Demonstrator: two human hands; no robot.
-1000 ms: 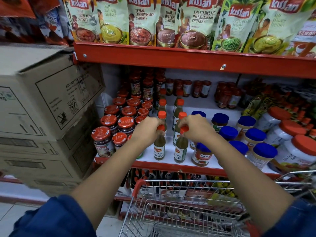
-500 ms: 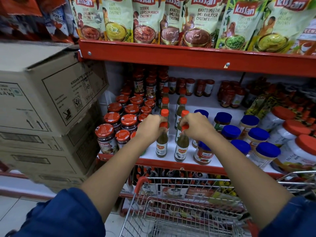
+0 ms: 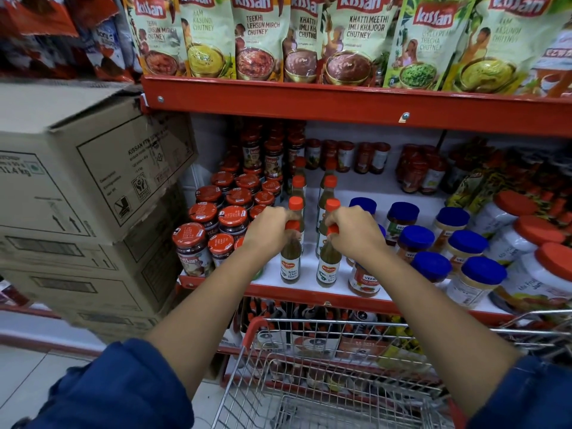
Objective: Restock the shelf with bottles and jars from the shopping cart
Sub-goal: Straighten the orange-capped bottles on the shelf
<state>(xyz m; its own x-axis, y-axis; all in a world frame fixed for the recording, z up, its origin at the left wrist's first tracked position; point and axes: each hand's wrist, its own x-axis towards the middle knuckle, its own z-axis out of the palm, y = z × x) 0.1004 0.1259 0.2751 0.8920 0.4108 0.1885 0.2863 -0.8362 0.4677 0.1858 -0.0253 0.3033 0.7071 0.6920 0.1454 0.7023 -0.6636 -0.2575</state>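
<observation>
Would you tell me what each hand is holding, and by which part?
Each grips a green sauce bottle by its neck: left hand the left bottle, right hand the right bottle.

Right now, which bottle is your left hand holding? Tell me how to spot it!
Look at the middle red shelf, front edge. Two green chilli sauce bottles stand there side by side; the left hand grips the left bottle, the one nearest the red-lidded jam jars.

Just one view here, head-mounted and wide-angle (edges bend a bit). It looks forward and down, close to the shelf (image 3: 309, 292), over the shopping cart (image 3: 325, 382).
</observation>
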